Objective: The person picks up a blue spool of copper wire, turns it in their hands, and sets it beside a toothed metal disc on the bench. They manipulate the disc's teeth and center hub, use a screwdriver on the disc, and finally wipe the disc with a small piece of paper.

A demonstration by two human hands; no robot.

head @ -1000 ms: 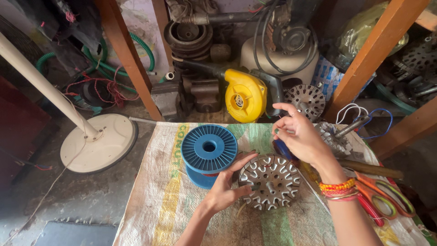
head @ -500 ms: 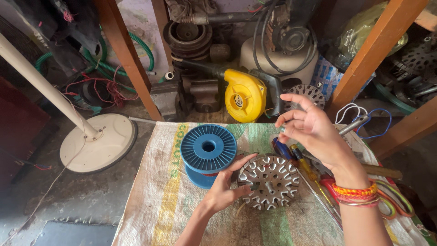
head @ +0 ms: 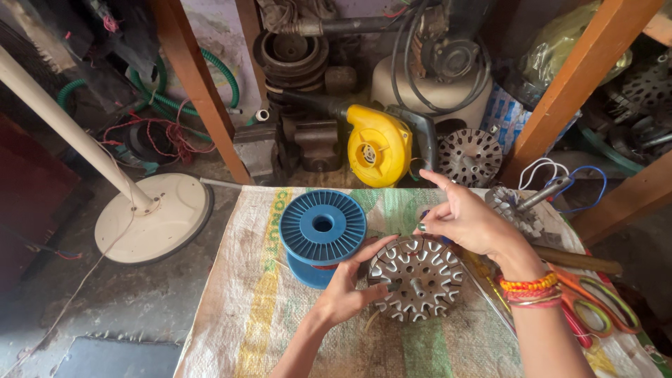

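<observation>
Left hand point(head: 344, 292) grips slotted metal stator core point(head: 418, 277) on woven sack point(head: 238, 308); right hand point(head: 467, 220) hovers above, fingers loosely curled, empty; blue spool point(head: 323, 229) beside.

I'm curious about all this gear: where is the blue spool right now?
In the head view, the blue spool stands on the woven sack, left of the slotted metal stator core that the left hand holds, in front of the yellow blower.
</observation>
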